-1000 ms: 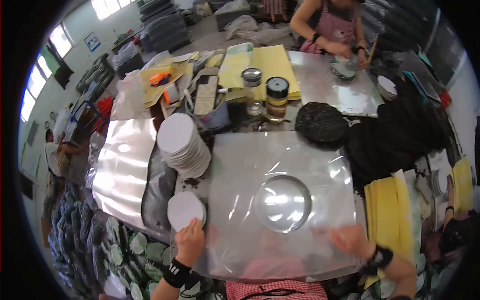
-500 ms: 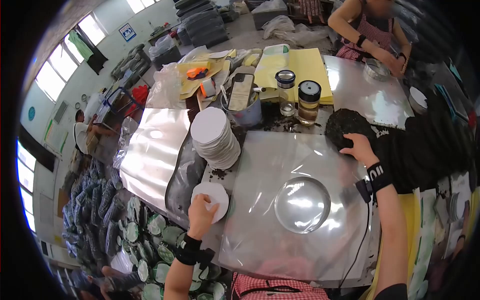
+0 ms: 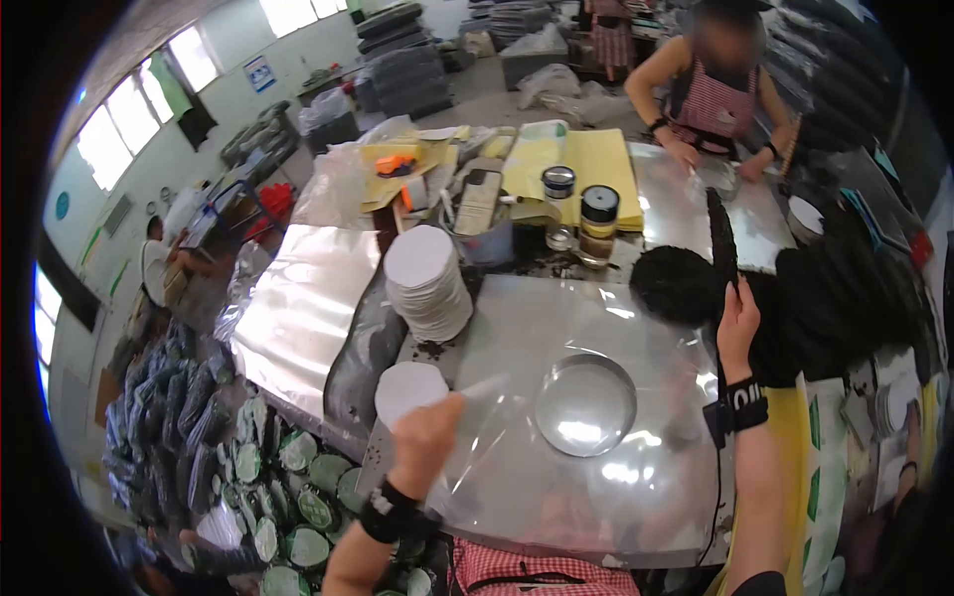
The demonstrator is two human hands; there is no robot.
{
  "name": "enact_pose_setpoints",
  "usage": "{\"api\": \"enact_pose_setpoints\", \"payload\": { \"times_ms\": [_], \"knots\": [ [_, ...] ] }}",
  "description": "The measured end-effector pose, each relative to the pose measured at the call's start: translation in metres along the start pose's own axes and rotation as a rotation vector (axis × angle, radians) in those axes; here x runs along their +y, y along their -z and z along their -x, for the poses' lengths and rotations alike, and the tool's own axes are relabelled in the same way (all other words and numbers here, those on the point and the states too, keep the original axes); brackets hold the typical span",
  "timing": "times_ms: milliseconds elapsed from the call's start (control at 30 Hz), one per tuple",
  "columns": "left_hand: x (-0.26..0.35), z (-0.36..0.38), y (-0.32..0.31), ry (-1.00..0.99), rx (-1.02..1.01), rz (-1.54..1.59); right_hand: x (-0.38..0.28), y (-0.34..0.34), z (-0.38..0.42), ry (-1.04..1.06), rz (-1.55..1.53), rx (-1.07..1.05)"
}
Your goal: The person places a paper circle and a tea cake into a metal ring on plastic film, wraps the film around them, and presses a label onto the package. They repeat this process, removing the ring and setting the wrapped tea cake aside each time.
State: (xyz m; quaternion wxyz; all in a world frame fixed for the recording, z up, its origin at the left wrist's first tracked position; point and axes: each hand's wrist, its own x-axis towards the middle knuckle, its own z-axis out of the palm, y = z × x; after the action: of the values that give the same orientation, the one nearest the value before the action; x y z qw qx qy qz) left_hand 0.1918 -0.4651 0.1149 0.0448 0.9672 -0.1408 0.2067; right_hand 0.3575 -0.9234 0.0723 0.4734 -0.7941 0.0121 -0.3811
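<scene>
My right hand (image 3: 737,323) grips a dark, rough round cake (image 3: 722,236), tilted up so that it shows nearly edge-on. Another dark round cake (image 3: 674,285) lies flat just to its left. My left hand (image 3: 427,437) is closed and smeared by motion, with a thin white paper disc (image 3: 487,386) sticking out to the right, almost edge-on. Beside that hand a white paper disc (image 3: 409,390) lies on the table. A round metal ring (image 3: 586,405) rests on the clear plastic sheets (image 3: 517,318) in front of me.
A stack of white paper discs (image 3: 429,283) stands behind the left hand. Two lidded jars (image 3: 597,228) and a tub (image 3: 484,243) holding a phone are at the back. Dark cakes (image 3: 845,288) pile up at right. Across the table, a person (image 3: 711,99) works at another ring.
My right hand has picked up a dark cake and tilted it upright. My left hand has lifted a paper disc and moved right. The person opposite has shifted their hands.
</scene>
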Motion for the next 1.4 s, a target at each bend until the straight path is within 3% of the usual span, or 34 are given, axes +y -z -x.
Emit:
{"api": "enact_pose_setpoints", "payload": {
  "times_ms": [33, 100, 200, 300, 333, 367, 467, 500, 600, 633, 700, 733, 800, 900, 933, 1000, 1067, 1133, 1233, 1333, 1367, 1400],
  "knots": [
    [0.024, 0.007, -0.016, -0.148, 0.040, -0.114, -0.012, 0.007, 0.014, -0.005, -0.045, 0.025],
    [0.074, -0.016, -0.045, -0.469, 0.254, 0.512, -0.037, 0.019, 0.047, -0.093, -0.067, 0.026],
    [0.096, 0.001, -0.108, -0.508, -0.011, 0.477, -0.095, 0.036, 0.094, -0.155, 0.071, -0.175],
    [0.073, 0.006, -0.099, -0.619, -0.141, 0.607, -0.119, 0.033, 0.147, 0.466, 0.106, -0.565],
    [0.068, 0.008, -0.089, -0.670, -0.165, 0.658, -0.111, 0.024, 0.173, 0.578, 0.161, -0.696],
    [0.064, 0.015, -0.081, -0.665, -0.294, 0.679, -0.096, 0.013, 0.199, 0.675, 0.236, -0.804],
    [0.053, 0.016, -0.067, -0.466, -0.328, 0.780, -0.113, 0.012, 0.195, 0.483, 0.103, -0.840],
    [0.051, -0.003, -0.069, -0.455, -0.201, 0.689, -0.123, 0.010, 0.177, 0.517, 0.116, -0.767],
    [0.074, -0.074, -0.055, -0.223, -0.343, 0.420, -0.159, -0.014, 0.131, 0.233, 0.339, -0.928],
    [0.085, -0.078, -0.065, -0.247, -0.405, 0.269, -0.151, -0.032, 0.131, 0.191, 0.512, -0.999],
    [0.107, -0.076, -0.104, -0.280, -0.536, -0.031, -0.111, -0.070, 0.164, 0.274, 0.843, -0.938],
    [0.113, -0.061, -0.142, -0.270, -0.481, -0.183, -0.092, -0.083, 0.181, 0.314, 0.933, -0.856],
    [0.111, -0.058, -0.158, -0.278, -0.404, -0.098, -0.083, -0.090, 0.193, 0.308, 0.916, -0.819],
    [0.105, -0.071, -0.135, -0.324, -0.592, 0.061, -0.072, -0.092, 0.189, 0.271, 0.856, -0.796],
    [0.105, -0.072, -0.125, -0.255, -0.622, 0.158, -0.083, -0.087, 0.183, 0.210, 0.848, -0.842],
    [0.093, -0.055, -0.112, -0.368, -0.448, 0.357, -0.082, -0.082, 0.183, 0.234, 0.831, -0.846],
    [0.083, -0.028, -0.071, -0.230, -0.582, 0.660, -0.095, -0.073, 0.174, 0.203, 0.797, -0.951],
    [0.068, 0.022, -0.035, -0.336, -0.368, 0.786, -0.102, -0.068, 0.173, 0.175, 0.797, -1.021],
    [0.053, 0.070, -0.036, -0.447, -0.318, 0.518, -0.102, -0.074, 0.176, 0.147, 0.851, -1.029],
    [0.034, 0.061, -0.022, -0.503, -0.046, 0.304, -0.103, -0.070, 0.174, 0.131, 0.825, -1.045],
    [0.046, 0.056, 0.014, -0.461, 0.061, 0.288, -0.100, -0.059, 0.179, 0.173, 0.685, -0.985],
    [0.051, 0.065, 0.013, -0.498, 0.018, 0.356, -0.097, -0.044, 0.181, 0.226, 0.551, -0.923]
  ]
}}
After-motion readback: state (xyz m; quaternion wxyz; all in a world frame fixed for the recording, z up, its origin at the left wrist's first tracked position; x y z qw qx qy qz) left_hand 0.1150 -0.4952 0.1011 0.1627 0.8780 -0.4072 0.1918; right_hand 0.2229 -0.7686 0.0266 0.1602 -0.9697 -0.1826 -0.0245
